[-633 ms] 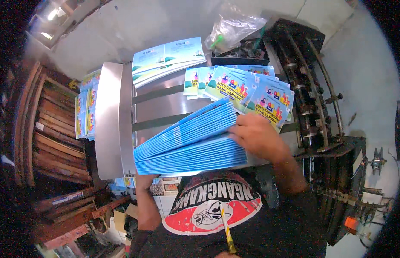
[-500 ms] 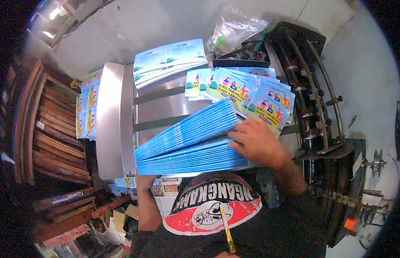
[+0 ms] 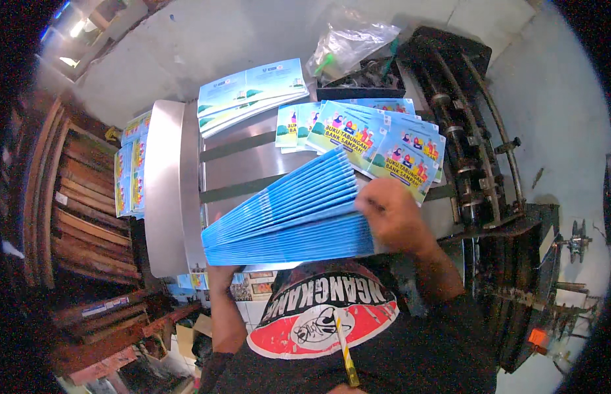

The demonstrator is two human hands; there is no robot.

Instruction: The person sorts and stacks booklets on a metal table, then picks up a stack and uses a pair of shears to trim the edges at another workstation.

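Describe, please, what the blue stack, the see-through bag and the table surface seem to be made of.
Blue stack: likely paper or thin card, smooth; its many thin creased edges suggest this.
See-through bag: probably plastic film, glossy, as its crumples catch bright highlights.
Table surface: apparently metal, satin, given its grey sheen; a coating is possible.

Bright over my table, murky round the rim.
Pale glare whitens the metal panel at the table's left edge, and white patches burn out beyond its far left corner. My right fingers look soft with blur; the blue paper stack is well lit and crisper. Wooden frames past the left edge lie in brown shadow. Straight lines bow outward, and the corners fade to grainy black.
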